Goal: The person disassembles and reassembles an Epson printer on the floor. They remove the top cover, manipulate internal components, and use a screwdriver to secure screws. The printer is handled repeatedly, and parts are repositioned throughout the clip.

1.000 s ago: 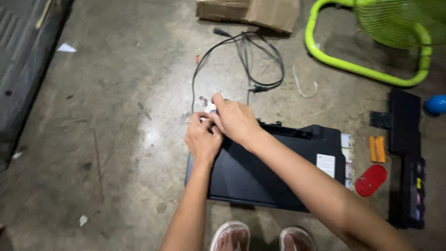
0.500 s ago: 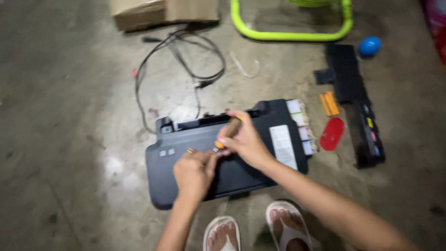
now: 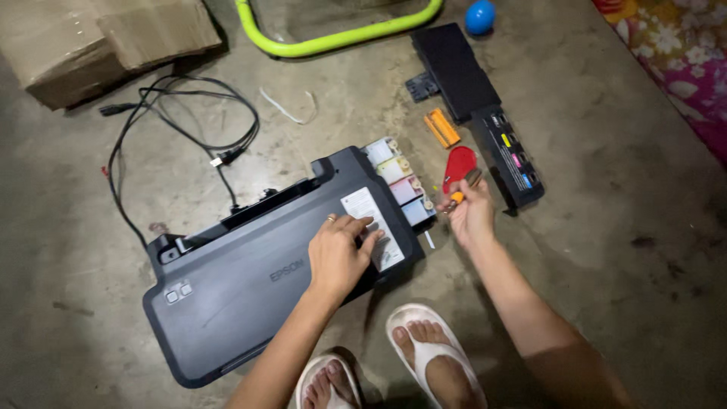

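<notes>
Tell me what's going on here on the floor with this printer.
A person is crouched over a dark grey printer lying on a concrete floor. Their left hand rests flat on the printer's top near a white label, and their right hand holds a small orange-tipped tool beside the row of ink tanks at the printer's end. A red piece, an orange part and a black cover lie just beyond, and a black cable trails off to the left.
</notes>
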